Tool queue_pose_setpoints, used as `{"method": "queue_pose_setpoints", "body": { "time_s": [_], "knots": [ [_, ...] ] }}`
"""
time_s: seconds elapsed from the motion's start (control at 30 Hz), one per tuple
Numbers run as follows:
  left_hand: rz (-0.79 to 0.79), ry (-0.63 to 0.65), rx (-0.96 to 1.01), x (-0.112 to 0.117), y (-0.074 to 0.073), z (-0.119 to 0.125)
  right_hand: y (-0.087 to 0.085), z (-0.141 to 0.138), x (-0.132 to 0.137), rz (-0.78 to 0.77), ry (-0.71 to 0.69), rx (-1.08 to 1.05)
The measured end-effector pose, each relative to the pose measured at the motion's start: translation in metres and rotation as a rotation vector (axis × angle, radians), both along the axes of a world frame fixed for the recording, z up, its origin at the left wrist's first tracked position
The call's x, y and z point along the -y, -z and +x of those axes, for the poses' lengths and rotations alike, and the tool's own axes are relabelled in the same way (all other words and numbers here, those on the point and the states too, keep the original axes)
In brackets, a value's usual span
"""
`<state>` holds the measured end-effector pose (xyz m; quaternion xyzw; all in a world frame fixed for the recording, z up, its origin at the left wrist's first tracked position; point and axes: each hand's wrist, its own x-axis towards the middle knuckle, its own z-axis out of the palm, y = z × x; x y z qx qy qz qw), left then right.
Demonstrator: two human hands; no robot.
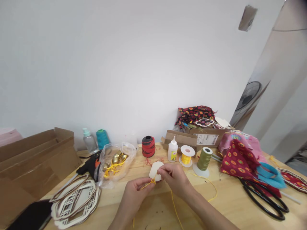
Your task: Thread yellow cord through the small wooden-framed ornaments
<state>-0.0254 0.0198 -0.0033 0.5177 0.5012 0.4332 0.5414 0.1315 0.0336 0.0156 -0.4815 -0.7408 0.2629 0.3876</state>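
My left hand pinches a yellow cord where it is looped at a small knot. My right hand is closed on a small white flat piece and on the same cord beside it. The cord trails down the wooden table toward me and curves off to the right. Both hands meet just above the table's middle.
A yellow thread spool, olive spool, glue bottle and red-black spool stand behind my hands. A plastic bag of gold bells, a glue gun, wooden cut-outs and a cardboard box lie left. Patterned fabric and black scissors lie right.
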Motion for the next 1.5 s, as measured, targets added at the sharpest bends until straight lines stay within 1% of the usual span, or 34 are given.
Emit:
{"method": "queue_pose_setpoints", "body": {
  "time_s": [0.1, 0.23, 0.37, 0.5, 0.57, 0.63, 0.67, 0.77, 0.87, 0.97, 1.03, 1.13, 1.2, 1.33, 1.5],
  "knots": [
    [0.018, -0.046, -0.029, 0.001, 0.001, 0.001, -0.002, -0.004, 0.004, -0.075, -0.049, -0.214],
    [0.026, -0.093, -0.019, 0.001, 0.001, -0.001, -0.011, -0.007, 0.01, -0.09, -0.106, -0.415],
    [0.025, -0.107, -0.016, 0.003, -0.001, -0.001, -0.012, -0.007, 0.01, -0.124, -0.055, -0.515],
    [0.003, -0.09, 0.043, 0.005, -0.007, 0.002, -0.007, -0.005, 0.005, -0.238, 0.029, -0.644],
    [-0.034, -0.134, 0.102, 0.006, -0.01, 0.004, -0.006, -0.005, 0.004, -0.294, 0.048, -0.74],
    [-0.112, -0.173, 0.173, 0.007, -0.011, 0.003, -0.006, -0.006, 0.005, -0.329, 0.049, -0.823],
    [-0.155, -0.173, 0.21, 0.007, -0.012, 0.003, -0.006, -0.007, 0.005, -0.344, 0.042, -0.856],
    [-0.241, -0.114, 0.314, 0.007, -0.011, 0.0, -0.007, -0.009, 0.007, -0.424, 0.002, -0.943],
    [-0.25, -0.07, 0.39, 0.008, -0.01, -0.002, -0.006, -0.009, 0.007, -0.55, -0.051, -1.04],
    [-0.223, -0.035, 0.468, 0.009, -0.01, -0.003, -0.003, -0.007, 0.006, -0.675, -0.126, -1.129],
    [-0.208, -0.029, 0.464, 0.009, -0.01, -0.003, -0.002, -0.007, 0.006, -0.724, -0.193, -1.182],
    [-0.208, -0.047, 0.38, 0.008, -0.009, -0.003, -0.003, -0.007, 0.007, -0.717, -0.271, -1.223],
    [-0.211, -0.062, 0.326, 0.007, -0.008, -0.002, -0.005, -0.007, 0.008, -0.699, -0.29, -1.206],
    [-0.204, -0.081, 0.259, 0.006, -0.007, -0.002, -0.008, -0.007, 0.01, -0.682, -0.294, -1.156],
    [-0.206, -0.081, 0.246, 0.007, -0.011, -0.001, -0.008, -0.01, 0.01, -0.629, -0.292, -1.128]
  ]
}}
